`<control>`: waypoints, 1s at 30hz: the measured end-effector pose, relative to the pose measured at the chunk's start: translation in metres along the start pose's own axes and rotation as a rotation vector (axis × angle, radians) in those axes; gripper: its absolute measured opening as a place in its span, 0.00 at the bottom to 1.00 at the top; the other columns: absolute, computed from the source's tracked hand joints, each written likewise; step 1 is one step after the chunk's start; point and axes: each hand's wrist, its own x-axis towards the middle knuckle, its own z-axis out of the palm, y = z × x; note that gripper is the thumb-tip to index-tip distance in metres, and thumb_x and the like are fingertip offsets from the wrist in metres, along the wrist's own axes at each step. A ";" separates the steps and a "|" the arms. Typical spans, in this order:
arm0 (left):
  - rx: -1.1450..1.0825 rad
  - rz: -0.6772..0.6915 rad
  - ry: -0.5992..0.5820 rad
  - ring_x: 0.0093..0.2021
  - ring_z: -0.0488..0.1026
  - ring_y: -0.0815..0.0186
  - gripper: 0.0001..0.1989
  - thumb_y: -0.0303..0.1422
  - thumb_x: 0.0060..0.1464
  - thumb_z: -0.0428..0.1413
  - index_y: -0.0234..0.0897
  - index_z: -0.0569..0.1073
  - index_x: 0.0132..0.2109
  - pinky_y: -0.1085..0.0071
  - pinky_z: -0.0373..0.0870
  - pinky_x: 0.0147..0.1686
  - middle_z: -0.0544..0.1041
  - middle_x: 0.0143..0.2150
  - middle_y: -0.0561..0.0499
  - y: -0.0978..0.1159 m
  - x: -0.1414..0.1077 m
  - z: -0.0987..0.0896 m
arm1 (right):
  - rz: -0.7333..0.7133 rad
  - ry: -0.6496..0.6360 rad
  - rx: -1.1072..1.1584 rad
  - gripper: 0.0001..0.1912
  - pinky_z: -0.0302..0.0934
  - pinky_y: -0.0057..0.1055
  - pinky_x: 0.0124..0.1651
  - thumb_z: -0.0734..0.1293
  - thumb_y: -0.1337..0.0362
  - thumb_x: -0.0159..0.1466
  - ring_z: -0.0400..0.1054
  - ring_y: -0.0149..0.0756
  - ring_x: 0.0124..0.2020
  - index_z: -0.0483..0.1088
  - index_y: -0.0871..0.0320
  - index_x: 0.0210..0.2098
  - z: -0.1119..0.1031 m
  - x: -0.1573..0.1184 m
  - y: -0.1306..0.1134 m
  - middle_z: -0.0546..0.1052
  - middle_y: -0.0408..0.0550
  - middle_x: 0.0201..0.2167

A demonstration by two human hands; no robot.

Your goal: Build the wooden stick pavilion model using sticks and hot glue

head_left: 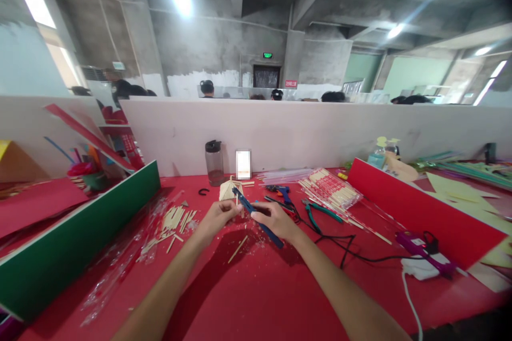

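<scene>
My right hand [274,219] is closed round a long dark-blue hand tool [258,218]. The tool slants up and left, and its dark head lies by my left fingertips; its exact kind is hard to make out. My left hand [221,215] is pinched shut beside that head, and whatever is between its fingertips is too small to tell. Just behind both hands stands a small pale wooden-stick model [226,190] with a peaked roof, partly hidden. A loose stick [238,249] and scattered chips lie on the red tabletop [240,303] below my hands.
Cut sticks [174,219] lie to the left near a green divider [88,240]. A dark bottle [214,164] and a bright-screened phone [243,164] stand behind. On the right are a blue glue gun [280,192], green-handled pliers [312,216], packed sticks [330,189] and a black cable [372,260].
</scene>
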 end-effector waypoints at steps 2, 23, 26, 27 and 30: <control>0.005 0.003 0.010 0.20 0.57 0.73 0.24 0.52 0.50 0.61 0.35 0.68 0.26 0.75 0.52 0.24 0.64 0.18 0.58 0.000 0.000 -0.001 | 0.010 -0.012 0.008 0.18 0.62 0.30 0.43 0.65 0.56 0.65 0.69 0.36 0.36 0.77 0.61 0.47 0.001 -0.001 -0.001 0.79 0.47 0.36; 0.083 0.034 0.003 0.20 0.58 0.74 0.26 0.53 0.50 0.60 0.35 0.65 0.23 0.75 0.53 0.23 0.63 0.17 0.57 0.001 -0.002 0.007 | 0.039 0.098 -0.502 0.18 0.58 0.32 0.41 0.49 0.62 0.73 0.69 0.39 0.35 0.67 0.60 0.45 0.022 -0.002 0.017 0.74 0.50 0.32; 0.061 0.028 0.012 0.20 0.57 0.74 0.26 0.53 0.49 0.61 0.35 0.65 0.23 0.75 0.52 0.23 0.62 0.18 0.58 0.002 -0.004 0.010 | 0.047 0.104 -0.573 0.18 0.58 0.32 0.41 0.49 0.62 0.74 0.70 0.40 0.37 0.67 0.61 0.46 0.022 -0.002 0.017 0.75 0.52 0.34; 0.049 0.026 0.010 0.20 0.57 0.74 0.26 0.53 0.49 0.61 0.35 0.65 0.23 0.75 0.52 0.23 0.61 0.18 0.58 0.002 -0.003 0.010 | 0.053 0.105 -0.598 0.18 0.57 0.32 0.41 0.49 0.62 0.74 0.70 0.40 0.36 0.67 0.61 0.45 0.022 -0.002 0.017 0.75 0.52 0.33; 0.015 0.009 0.000 0.20 0.56 0.75 0.26 0.53 0.48 0.62 0.35 0.65 0.23 0.75 0.51 0.23 0.60 0.19 0.59 -0.002 -0.002 0.012 | 0.073 0.109 -0.657 0.19 0.56 0.32 0.38 0.48 0.60 0.74 0.71 0.40 0.35 0.67 0.60 0.43 0.022 -0.003 0.016 0.76 0.52 0.32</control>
